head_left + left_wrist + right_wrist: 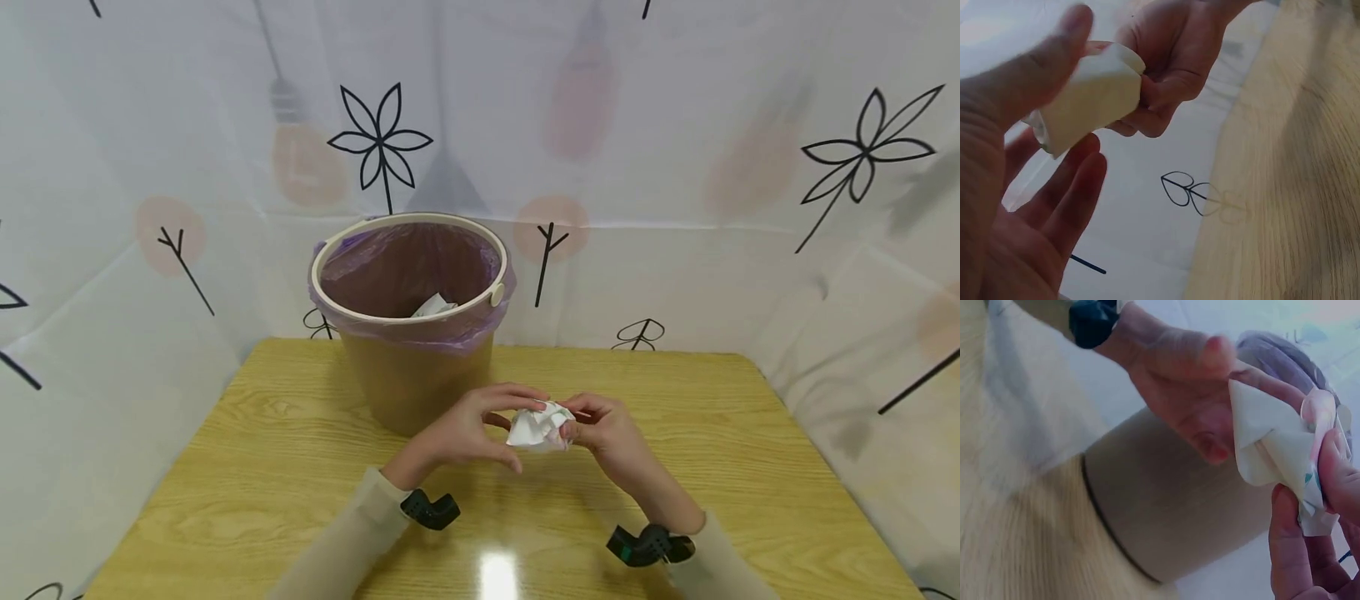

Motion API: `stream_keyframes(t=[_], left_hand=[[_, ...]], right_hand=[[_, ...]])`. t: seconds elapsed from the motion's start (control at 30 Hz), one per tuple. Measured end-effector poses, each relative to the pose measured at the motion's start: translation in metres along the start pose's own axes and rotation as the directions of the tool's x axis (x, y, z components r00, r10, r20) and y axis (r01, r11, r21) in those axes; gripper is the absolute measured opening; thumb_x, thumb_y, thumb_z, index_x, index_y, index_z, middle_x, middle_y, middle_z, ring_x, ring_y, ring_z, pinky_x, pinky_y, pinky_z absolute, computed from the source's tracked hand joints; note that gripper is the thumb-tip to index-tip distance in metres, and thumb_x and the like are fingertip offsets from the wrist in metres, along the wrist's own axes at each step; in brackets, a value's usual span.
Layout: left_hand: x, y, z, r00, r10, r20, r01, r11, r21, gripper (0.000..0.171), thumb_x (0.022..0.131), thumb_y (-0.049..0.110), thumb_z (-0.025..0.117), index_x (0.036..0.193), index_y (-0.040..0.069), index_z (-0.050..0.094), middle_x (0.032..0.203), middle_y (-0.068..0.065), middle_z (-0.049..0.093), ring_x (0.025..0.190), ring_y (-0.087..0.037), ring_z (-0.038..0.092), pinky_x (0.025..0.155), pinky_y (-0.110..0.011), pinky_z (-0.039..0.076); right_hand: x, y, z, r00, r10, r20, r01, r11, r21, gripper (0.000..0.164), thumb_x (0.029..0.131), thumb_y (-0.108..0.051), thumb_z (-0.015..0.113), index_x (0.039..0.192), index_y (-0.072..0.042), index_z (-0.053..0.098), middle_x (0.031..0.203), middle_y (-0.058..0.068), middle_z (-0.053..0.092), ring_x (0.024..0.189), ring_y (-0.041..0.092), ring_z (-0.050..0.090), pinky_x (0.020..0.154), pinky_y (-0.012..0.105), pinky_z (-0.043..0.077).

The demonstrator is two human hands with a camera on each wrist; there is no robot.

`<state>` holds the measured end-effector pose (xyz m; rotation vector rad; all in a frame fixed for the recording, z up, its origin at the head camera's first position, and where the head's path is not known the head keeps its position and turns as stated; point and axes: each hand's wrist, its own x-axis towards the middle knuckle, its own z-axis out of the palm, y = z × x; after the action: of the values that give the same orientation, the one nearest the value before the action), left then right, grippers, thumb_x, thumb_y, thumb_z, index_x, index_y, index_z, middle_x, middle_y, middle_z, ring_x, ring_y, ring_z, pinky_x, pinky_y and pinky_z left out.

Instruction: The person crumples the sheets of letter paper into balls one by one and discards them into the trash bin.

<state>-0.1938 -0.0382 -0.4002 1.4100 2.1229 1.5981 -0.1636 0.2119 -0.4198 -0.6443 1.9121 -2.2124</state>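
A crumpled piece of white paper (pixel 537 427) with small coloured marks is held above the table, in front of the bin. My right hand (pixel 617 443) pinches its right side between thumb and fingers, as the right wrist view also shows at the paper (pixel 1272 440). On the other side, my left hand (pixel 474 429) is spread around the paper, thumb and fingers well apart. Its index fingertip reaches the paper's top edge in the head view; whether it presses there I cannot tell. In the left wrist view the paper (pixel 1091 94) partly hides the right fingertips.
A tan bin (pixel 405 375) with a cream rim and a purple liner bag (pixel 465 337) stands at the back left of the wooden table (pixel 247 467). White paper (pixel 433 306) lies inside it. Behind hangs a patterned white cloth (pixel 675 275). Each wrist wears a black device (pixel 651 546).
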Motion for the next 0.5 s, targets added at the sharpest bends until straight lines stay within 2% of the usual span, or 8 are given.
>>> stream_keyframes(t=[0.07, 0.2, 0.37, 0.5], left_hand=[[0.0004, 0.0009, -0.0006, 0.999, 0.031, 0.007, -0.031, 0.999, 0.019, 0.070, 0.067, -0.002, 0.089, 0.132, 0.005, 0.063, 0.141, -0.004, 0.056, 0.126, -0.014, 0.051, 0.084, -0.031, 0.055], [0.0016, 0.0015, 0.0022, 0.996, 0.083, -0.034, -0.080, 0.994, 0.075, 0.067, 0.065, -0.001, 0.091, 0.127, 0.004, 0.066, 0.134, -0.007, 0.061, 0.120, -0.014, 0.056, 0.076, -0.030, 0.057], [0.0026, 0.0005, 0.0039, 0.990, 0.123, -0.065, -0.115, 0.987, 0.111, 0.056, 0.063, 0.002, 0.093, 0.115, 0.006, 0.072, 0.124, -0.006, 0.065, 0.108, -0.013, 0.059, 0.067, -0.035, 0.059], [0.0037, -0.0003, 0.0049, 0.983, 0.168, -0.077, -0.157, 0.979, 0.131, 0.047, 0.064, 0.006, 0.094, 0.106, 0.007, 0.075, 0.115, -0.004, 0.066, 0.100, -0.011, 0.060, 0.068, -0.031, 0.057]], right_hand=[[0.0002, 0.0018, -0.0008, 0.998, -0.001, 0.055, -0.004, 0.996, 0.089, 0.020, 0.096, -0.002, 0.062, 0.103, -0.015, 0.075, 0.103, 0.000, 0.067, 0.089, 0.013, 0.066, 0.076, 0.026, 0.056], [0.0002, 0.0040, 0.0000, 0.994, 0.001, 0.114, -0.023, 0.980, 0.197, 0.022, 0.099, -0.002, 0.058, 0.104, -0.015, 0.075, 0.102, -0.001, 0.068, 0.089, 0.011, 0.066, 0.075, 0.024, 0.055], [0.0003, 0.0037, 0.0040, 0.991, 0.036, 0.127, -0.065, 0.971, 0.231, 0.018, 0.098, -0.007, 0.061, 0.102, -0.017, 0.075, 0.102, -0.003, 0.069, 0.089, 0.011, 0.065, 0.077, 0.024, 0.055], [-0.0003, 0.0031, 0.0066, 0.991, 0.074, 0.115, -0.098, 0.969, 0.225, 0.016, 0.097, -0.007, 0.063, 0.099, -0.017, 0.075, 0.100, -0.004, 0.068, 0.089, 0.011, 0.065, 0.077, 0.025, 0.054]])
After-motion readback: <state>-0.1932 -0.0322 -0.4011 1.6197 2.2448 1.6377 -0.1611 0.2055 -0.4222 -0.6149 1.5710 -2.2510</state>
